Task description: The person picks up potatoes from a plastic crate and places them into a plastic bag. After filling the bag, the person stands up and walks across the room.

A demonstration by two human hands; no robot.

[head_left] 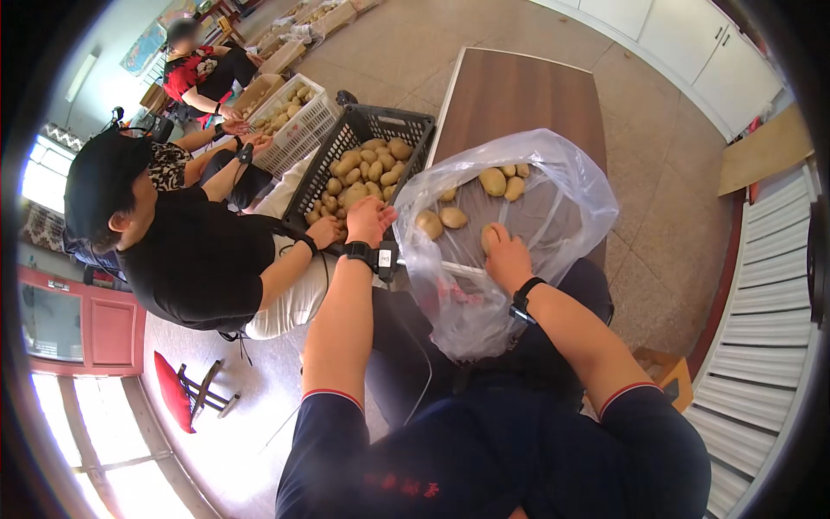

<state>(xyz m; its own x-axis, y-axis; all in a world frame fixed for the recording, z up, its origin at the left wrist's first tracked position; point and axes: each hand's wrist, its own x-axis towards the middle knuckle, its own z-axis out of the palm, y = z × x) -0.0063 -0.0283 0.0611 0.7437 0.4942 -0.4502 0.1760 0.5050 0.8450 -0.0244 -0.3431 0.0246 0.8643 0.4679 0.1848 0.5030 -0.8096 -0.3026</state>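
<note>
My left hand (370,221) reaches over the near edge of the black plastic crate (413,121), which is heaped with potatoes (373,164). Its fingers are curled against a pale potato (355,194), though their tips are partly hidden. Inside a clear plastic bag (562,156), my right hand (507,259) grips another potato (489,236). The bag stands wide open in front of me, its lower part bunched near my lap. Several loose potatoes (493,182) lie in it, two of them just left of my right hand (453,217).
Beside me on the left, a person in a black shirt (194,259) has a hand (324,232) at the same crate. Farther off, another person sits by a white crate (303,130) of potatoes. A brown tabletop (527,95) extends beyond the bag. A red-seated folding stool (175,394) stands lower left.
</note>
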